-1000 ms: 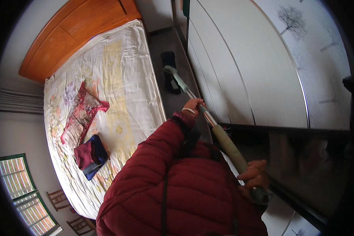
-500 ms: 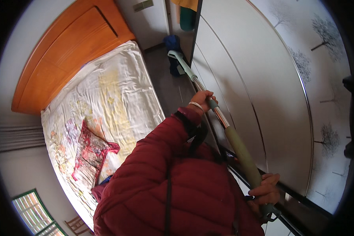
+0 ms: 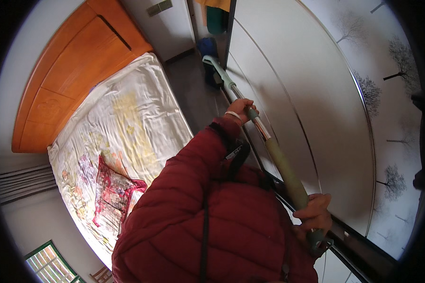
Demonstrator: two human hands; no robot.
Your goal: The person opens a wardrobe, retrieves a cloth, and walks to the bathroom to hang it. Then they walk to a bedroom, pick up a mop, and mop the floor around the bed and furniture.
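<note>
A long mop pole [image 3: 237, 92] runs slantwise in front of me, with a metal shaft, an olive-green grip and a pale green plastic far end. The kind of head it carries cannot be made out. My left hand [image 3: 242, 108], with a pale bracelet at its wrist, is closed round the upper shaft by a green collar. Near the end with the grey-green loop, my right hand [image 3: 314, 217] is wrapped round the lower part of the grip. The far end reaches over the dark floor beside a blue and dark object [image 3: 207, 47].
On the left stands a bed [image 3: 160, 94] with a wooden headboard [image 3: 75, 70]; a red patterned cloth [image 3: 115, 191] lies on its flowered sheet. Close on my right rises a white wardrobe [image 3: 288, 94] with tree-patterned panels. Dark floor [image 3: 186, 78] runs between them. A window [image 3: 52, 264] is at lower left.
Both hands still hold the pole and have moved slightly up and left in view with it. The view has turned a little, shifting the bed and wardrobe.
</note>
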